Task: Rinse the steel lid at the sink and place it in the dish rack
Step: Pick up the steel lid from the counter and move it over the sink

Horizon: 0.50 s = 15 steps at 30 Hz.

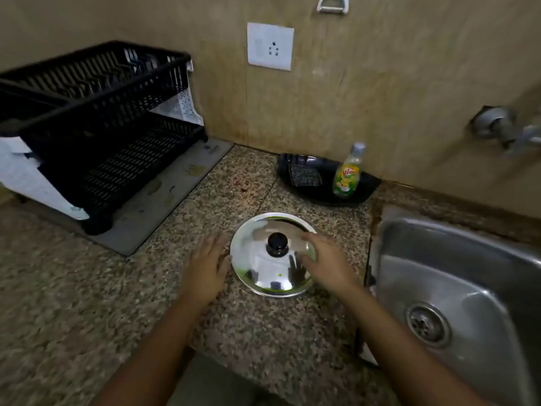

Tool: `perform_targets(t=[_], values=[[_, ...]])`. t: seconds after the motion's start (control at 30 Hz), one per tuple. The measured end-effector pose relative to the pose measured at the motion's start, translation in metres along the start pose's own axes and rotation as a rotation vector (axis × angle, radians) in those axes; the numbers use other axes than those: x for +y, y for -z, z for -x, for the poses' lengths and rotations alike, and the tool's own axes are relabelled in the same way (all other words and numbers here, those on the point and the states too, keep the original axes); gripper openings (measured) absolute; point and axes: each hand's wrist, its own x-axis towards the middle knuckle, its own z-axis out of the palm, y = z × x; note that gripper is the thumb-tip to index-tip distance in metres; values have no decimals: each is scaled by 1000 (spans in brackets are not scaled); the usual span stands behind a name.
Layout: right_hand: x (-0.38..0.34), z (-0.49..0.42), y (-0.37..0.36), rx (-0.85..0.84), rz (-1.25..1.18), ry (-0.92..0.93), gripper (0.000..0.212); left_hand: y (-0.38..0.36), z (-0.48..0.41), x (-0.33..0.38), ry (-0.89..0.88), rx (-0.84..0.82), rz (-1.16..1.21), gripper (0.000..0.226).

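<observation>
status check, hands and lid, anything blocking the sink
Left hand open, flat on counter beside steel lid. Right hand open over lid rim, no grip yet. Path to sink clear.

Beige panelled wall (366, 83) carrying a white socket plate (270, 46); speckled granite counter (73, 288) running beneath, dim light falling overall
</observation>
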Motion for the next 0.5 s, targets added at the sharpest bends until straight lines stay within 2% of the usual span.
perform_targets(t=[0.07,0.17,0.5], values=[[-9,-11,-14,4,64,32,49,-6,-6,-8,-11,-13,-87,67],[-20,-30,-33,-108,115,25,55,-16,-11,-12,-32,23,-183,75],[-24,-50,-51,-85,131,36,50,-13,-12,-9,-20,75,-126,63]])
